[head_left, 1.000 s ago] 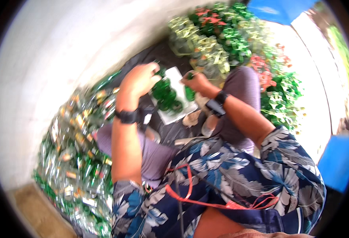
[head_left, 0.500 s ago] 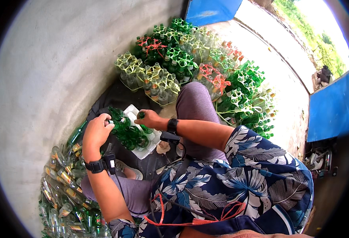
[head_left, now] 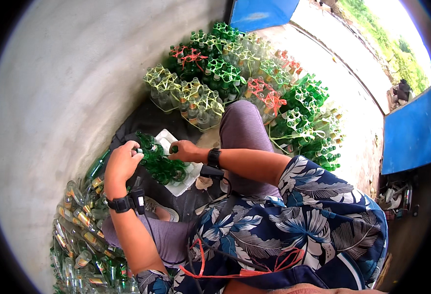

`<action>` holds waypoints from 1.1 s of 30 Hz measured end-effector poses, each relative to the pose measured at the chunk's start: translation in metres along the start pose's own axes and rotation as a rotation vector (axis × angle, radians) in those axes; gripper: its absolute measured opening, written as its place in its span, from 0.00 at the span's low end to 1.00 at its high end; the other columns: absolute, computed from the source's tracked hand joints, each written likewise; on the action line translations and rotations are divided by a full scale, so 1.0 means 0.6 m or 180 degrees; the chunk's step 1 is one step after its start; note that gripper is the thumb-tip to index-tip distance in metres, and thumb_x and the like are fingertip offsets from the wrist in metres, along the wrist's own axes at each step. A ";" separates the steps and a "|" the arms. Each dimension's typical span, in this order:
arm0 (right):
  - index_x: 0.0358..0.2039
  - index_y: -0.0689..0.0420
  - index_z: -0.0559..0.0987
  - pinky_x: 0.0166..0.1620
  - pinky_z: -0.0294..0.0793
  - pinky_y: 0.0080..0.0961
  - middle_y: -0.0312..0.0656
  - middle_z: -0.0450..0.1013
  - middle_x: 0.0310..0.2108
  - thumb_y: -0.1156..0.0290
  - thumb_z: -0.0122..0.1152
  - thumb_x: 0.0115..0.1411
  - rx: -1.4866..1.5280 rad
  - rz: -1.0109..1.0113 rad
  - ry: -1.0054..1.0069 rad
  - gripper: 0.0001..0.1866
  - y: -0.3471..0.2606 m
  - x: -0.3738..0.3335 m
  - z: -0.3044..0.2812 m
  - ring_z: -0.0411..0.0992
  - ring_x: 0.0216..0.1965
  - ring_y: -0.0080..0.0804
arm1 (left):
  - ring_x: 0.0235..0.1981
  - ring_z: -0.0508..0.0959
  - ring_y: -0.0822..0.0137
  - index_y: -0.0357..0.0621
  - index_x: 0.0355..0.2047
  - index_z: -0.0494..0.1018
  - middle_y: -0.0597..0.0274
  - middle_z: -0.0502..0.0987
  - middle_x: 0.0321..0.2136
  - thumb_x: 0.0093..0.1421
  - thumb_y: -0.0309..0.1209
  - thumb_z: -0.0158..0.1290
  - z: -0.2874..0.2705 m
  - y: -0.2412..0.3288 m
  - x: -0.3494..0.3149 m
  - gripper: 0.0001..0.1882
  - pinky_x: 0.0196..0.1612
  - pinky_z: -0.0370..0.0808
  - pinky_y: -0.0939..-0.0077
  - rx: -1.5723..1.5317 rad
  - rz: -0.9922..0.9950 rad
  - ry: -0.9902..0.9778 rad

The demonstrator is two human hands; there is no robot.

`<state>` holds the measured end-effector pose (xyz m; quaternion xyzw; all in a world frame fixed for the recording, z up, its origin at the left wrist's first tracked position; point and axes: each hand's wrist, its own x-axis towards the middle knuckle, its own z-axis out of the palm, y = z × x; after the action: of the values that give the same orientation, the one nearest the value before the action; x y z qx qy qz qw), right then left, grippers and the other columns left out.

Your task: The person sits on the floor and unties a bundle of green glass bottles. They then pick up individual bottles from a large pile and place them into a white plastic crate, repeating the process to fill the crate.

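Note:
Green glass bottles (head_left: 162,168) stand close together on a white foam tray (head_left: 194,172) in front of me. My right hand (head_left: 188,151) is closed round the neck of a green bottle (head_left: 174,149) at the tray's right side. On the left side of the cluster, my left hand (head_left: 121,161) has its thumb and fingers closed on the top of another green bottle (head_left: 139,151). Most of that bottle is hidden by the hand and the bottles beside it.
Bundles of green and clear bottles (head_left: 203,105), tied with yellow, green and red strapping, stand beyond the tray. Loose bottles (head_left: 85,230) lie heaped along the wall at my left. Red strap (head_left: 254,273) lies across my lap. Blue doors (head_left: 407,132) stand at the right.
My right hand and its bottle have come slightly lower and closer to the other bottles. My left hand has stayed nearly in place, with a small shift right in the picture.

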<state>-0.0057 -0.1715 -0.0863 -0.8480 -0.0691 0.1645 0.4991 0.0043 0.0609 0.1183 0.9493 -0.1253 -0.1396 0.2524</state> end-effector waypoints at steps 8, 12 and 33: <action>0.39 0.59 0.83 0.43 0.79 0.42 0.54 0.81 0.34 0.57 0.71 0.47 -0.0626 -0.0484 0.0041 0.22 0.009 0.004 -0.007 0.80 0.39 0.53 | 0.37 0.82 0.46 0.40 0.45 0.78 0.45 0.82 0.33 0.55 0.30 0.63 0.012 -0.008 0.012 0.17 0.43 0.78 0.57 0.0098 0.0155 -0.0023; 0.39 0.59 0.82 0.43 0.79 0.45 0.54 0.80 0.34 0.57 0.70 0.47 -0.0875 -0.0746 0.0193 0.23 -0.002 -0.005 -0.016 0.79 0.39 0.55 | 0.37 0.82 0.46 0.39 0.44 0.78 0.45 0.82 0.33 0.55 0.30 0.63 0.010 0.002 0.008 0.17 0.42 0.78 0.57 0.0090 0.0046 -0.0006; 0.39 0.56 0.81 0.39 0.78 0.49 0.55 0.79 0.30 0.52 0.66 0.55 -0.1323 -0.0481 0.0040 0.21 -0.042 -0.030 -0.046 0.79 0.35 0.57 | 0.34 0.82 0.56 0.41 0.48 0.78 0.51 0.83 0.33 0.57 0.32 0.61 0.011 -0.010 0.013 0.18 0.41 0.77 0.64 0.0041 0.0027 -0.0099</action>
<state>-0.0118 -0.1873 -0.0484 -0.9261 -0.1617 0.1036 0.3248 0.0106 0.0605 0.1081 0.9481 -0.1341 -0.1525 0.2448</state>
